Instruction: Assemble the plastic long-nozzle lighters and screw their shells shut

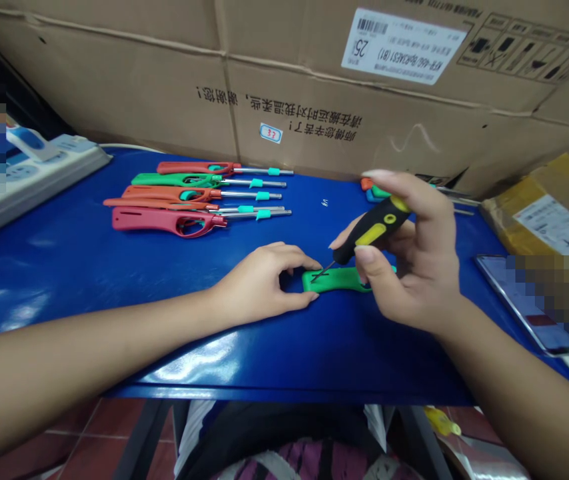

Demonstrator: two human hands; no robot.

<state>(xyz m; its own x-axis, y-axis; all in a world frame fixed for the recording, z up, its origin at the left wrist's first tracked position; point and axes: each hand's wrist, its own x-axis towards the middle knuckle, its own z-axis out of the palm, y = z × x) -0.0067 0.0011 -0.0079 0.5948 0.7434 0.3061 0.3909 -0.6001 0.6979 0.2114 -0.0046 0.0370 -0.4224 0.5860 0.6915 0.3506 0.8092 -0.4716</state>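
Blue table (284, 373): its glossy front edge lies nearest the body, and the work sits a little way in from it.
Left hand (257, 283): palm low at the table, thumb and forefinger in a narrow pinch across the left end of the handle, one at the near edge, one at the far.
Green lighter (342, 280): lies flat on the table between the two hands, blunt end to the left; its front part disappears behind the right hand.
Screwdriver (372, 230): black and yellow, tilted, its thin shaft slanting down to the left end of the green lighter.
Dark slot (325, 273): the shaft crosses it near the left hand; whether the tip is inside or only resting on the plastic, I cannot tell.
Right hand (419, 267): wraps the screwdriver's grip, thumb along the near side, forefinger arched over the cap.
Step in hand: probably working the screwdriver tip at the slotted end while the left hand steadies the piece.
Next move calls for: by my reading, a firm left pinch, the tip well seated and light, controlled pressure, since a slanted shaft could skid toward the left fingertips.
Phone (529, 307): flat, right of the right forearm.
Row of lighters (159, 219): farther back on the left, red, orange and green, nozzles pointing right.
Cardboard box (159, 80): walls off the far side.
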